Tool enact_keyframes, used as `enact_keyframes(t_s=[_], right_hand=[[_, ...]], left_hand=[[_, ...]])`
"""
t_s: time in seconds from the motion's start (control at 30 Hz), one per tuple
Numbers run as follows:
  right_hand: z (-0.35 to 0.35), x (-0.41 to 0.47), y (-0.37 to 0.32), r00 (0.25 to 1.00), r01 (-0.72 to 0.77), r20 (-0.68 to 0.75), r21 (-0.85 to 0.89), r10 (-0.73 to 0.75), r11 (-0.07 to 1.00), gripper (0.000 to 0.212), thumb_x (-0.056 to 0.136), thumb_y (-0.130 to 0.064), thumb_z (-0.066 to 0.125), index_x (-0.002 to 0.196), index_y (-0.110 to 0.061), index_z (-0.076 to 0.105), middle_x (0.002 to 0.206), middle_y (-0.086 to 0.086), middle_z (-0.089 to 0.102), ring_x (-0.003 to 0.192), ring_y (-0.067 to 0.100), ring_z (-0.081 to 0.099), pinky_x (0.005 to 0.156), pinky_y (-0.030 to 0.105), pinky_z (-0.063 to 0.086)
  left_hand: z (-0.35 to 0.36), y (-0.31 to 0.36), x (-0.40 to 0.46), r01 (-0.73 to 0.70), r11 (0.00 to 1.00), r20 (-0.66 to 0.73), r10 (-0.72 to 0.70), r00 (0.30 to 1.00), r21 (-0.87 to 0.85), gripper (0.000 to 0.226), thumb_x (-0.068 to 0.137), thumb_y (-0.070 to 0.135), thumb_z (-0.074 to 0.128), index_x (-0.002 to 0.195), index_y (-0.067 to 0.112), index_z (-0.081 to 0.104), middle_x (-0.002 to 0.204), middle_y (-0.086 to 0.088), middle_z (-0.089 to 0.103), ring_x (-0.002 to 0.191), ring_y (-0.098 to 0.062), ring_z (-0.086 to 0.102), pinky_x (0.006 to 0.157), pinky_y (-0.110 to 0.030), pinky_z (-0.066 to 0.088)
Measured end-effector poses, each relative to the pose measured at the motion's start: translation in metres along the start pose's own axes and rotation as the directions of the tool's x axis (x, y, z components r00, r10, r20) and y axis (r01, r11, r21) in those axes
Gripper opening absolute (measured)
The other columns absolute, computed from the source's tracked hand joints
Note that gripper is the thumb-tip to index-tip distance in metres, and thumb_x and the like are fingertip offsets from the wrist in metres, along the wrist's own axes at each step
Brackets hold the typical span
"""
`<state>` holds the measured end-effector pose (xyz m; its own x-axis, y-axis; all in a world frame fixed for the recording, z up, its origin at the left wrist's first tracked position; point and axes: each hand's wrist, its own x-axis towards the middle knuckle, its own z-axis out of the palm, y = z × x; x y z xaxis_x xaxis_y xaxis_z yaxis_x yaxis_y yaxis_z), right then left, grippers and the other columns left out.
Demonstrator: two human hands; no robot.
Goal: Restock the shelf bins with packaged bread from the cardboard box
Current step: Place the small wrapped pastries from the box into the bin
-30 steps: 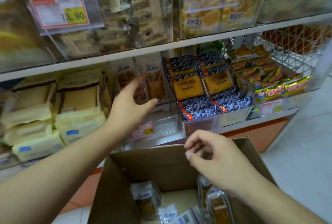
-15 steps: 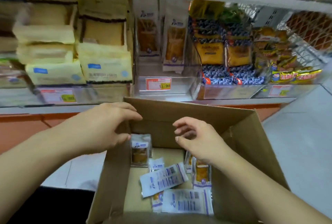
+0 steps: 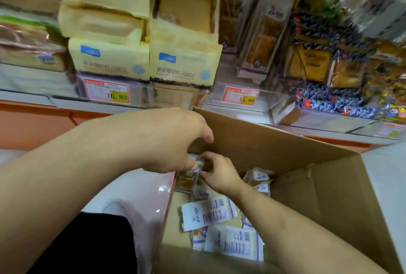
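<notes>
Inside the box point(image 3: 274, 148), left hand point(image 3: 167, 141) and right hand point(image 3: 219, 172) both pinch one bread pack point(image 3: 186, 180).

upright bread packet point(image 3: 186, 180) in cardboard box point(image 3: 274, 148)

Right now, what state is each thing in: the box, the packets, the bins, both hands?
cardboard box: open, flaps up, partly emptied.
standing packet: upright at the box's far left corner, pinched by both hands.
loose packets: lying flat on the box floor, backs up.
left hand: fingers curled on the standing packet's top.
right hand: pinching the same packet.
clear bin: part-filled, two tall packets standing.
</notes>
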<state>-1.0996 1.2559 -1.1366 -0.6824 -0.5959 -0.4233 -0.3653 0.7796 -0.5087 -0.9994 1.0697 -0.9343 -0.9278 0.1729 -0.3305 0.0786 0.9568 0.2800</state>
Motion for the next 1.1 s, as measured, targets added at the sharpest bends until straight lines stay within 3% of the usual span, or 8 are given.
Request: enact_keyframes(t_s=[0.17, 0.23, 0.3, 0.47, 0.67, 0.87, 1.0, 1.1], right_hand=[[0.010, 0.005, 0.001, 0.999, -0.026, -0.030, -0.026, 0.026, 0.999, 0.010, 0.090, -0.022, 0.068, 0.091, -0.031, 0.067, 0.083, -0.013, 0.071, 0.076, 0.004, 0.064, 0.063, 0.013, 0.039], [0.008, 0.003, -0.002, 0.999, -0.033, -0.030, -0.027, 0.032, 0.999, 0.021, 0.092, -0.019, 0.065, 0.075, -0.031, 0.060, 0.070, -0.013, 0.066, 0.066, 0.001, 0.061, 0.054, 0.013, 0.037], [0.007, 0.000, -0.003, 0.998, -0.050, -0.025, -0.023, 0.050, 0.998, 0.028, 0.092, -0.018, 0.066, 0.068, -0.031, 0.057, 0.066, -0.014, 0.064, 0.066, 0.002, 0.060, 0.055, 0.021, 0.041], [-0.005, -0.015, -0.001, 0.999, -0.040, 0.002, 0.054, 0.040, 0.998, 0.008, 0.092, -0.024, 0.066, 0.085, -0.028, 0.067, 0.080, -0.008, 0.073, 0.079, 0.011, 0.069, 0.073, 0.035, 0.057], [-0.042, -0.049, -0.011, 0.999, 0.013, 0.028, 0.119, -0.017, 0.993, 0.010, 0.098, -0.026, 0.067, 0.091, -0.025, 0.061, 0.088, 0.000, 0.071, 0.082, 0.022, 0.066, 0.077, 0.040, 0.054], [-0.107, -0.103, -0.020, 0.989, 0.144, -0.058, 0.239, -0.134, 0.960, 0.010, 0.101, -0.027, 0.063, 0.092, -0.029, 0.059, 0.089, 0.005, 0.071, 0.088, 0.028, 0.068, 0.083, 0.055, 0.056], [-0.147, -0.147, -0.024, 0.969, 0.236, -0.161, 0.382, -0.188, 0.893, 0.006, 0.102, -0.029, 0.059, 0.096, -0.028, 0.059, 0.089, 0.010, 0.070, 0.088, 0.039, 0.067, 0.080, 0.066, 0.056], [-0.168, -0.170, -0.029, 0.940, 0.316, -0.277, 0.492, -0.199, 0.811, 0.008, 0.103, -0.031, 0.060, 0.097, -0.027, 0.060, 0.091, 0.008, 0.070, 0.089, 0.036, 0.069, 0.081, 0.062, 0.057]], left_hand=[[0.001, -0.002, 0.007, 0.016, 0.999, 0.006, -0.016, 1.000, -0.028, 0.063, 0.090, 0.056, 0.070, 0.147, 0.042, 0.047, 0.144, 0.014, 0.053, 0.130, -0.015, 0.054, 0.107, -0.040, 0.048], [-0.002, -0.001, 0.008, 0.036, 0.999, 0.016, -0.036, 0.999, -0.031, 0.060, 0.093, 0.056, 0.066, 0.147, 0.041, 0.047, 0.148, 0.016, 0.051, 0.132, -0.014, 0.052, 0.109, -0.039, 0.047], [-0.004, 0.002, 0.008, 0.046, 0.999, 0.020, -0.045, 0.999, -0.025, 0.058, 0.095, 0.058, 0.063, 0.148, 0.041, 0.046, 0.150, 0.016, 0.049, 0.134, -0.014, 0.051, 0.110, -0.038, 0.046], [-0.006, 0.008, 0.009, 0.059, 0.998, 0.040, -0.059, 0.997, -0.002, 0.055, 0.096, 0.058, 0.060, 0.146, 0.040, 0.048, 0.150, 0.014, 0.050, 0.135, -0.015, 0.050, 0.111, -0.038, 0.045], [-0.009, 0.014, 0.008, 0.078, 0.997, 0.032, -0.078, 0.996, 0.009, 0.050, 0.098, 0.055, 0.060, 0.145, 0.040, 0.051, 0.146, 0.011, 0.057, 0.131, -0.015, 0.055, 0.109, -0.037, 0.047], [-0.011, 0.032, 0.006, 0.108, 0.992, -0.042, -0.111, 0.993, -0.064, 0.058, 0.093, 0.058, 0.066, 0.146, 0.041, 0.050, 0.147, 0.013, 0.056, 0.128, -0.010, 0.057, 0.103, -0.030, 0.049], [-0.017, 0.056, 0.003, 0.085, 0.981, -0.096, -0.102, 0.990, -0.172, 0.076, 0.081, 0.068, 0.073, 0.147, 0.043, 0.046, 0.146, 0.020, 0.054, 0.132, -0.005, 0.051, 0.109, -0.030, 0.043], [-0.020, 0.070, -0.001, 0.049, 0.973, -0.081, -0.069, 0.994, -0.225, 0.080, 0.075, 0.072, 0.075, 0.145, 0.050, 0.045, 0.142, 0.028, 0.053, 0.131, 0.000, 0.046, 0.114, -0.033, 0.040]])
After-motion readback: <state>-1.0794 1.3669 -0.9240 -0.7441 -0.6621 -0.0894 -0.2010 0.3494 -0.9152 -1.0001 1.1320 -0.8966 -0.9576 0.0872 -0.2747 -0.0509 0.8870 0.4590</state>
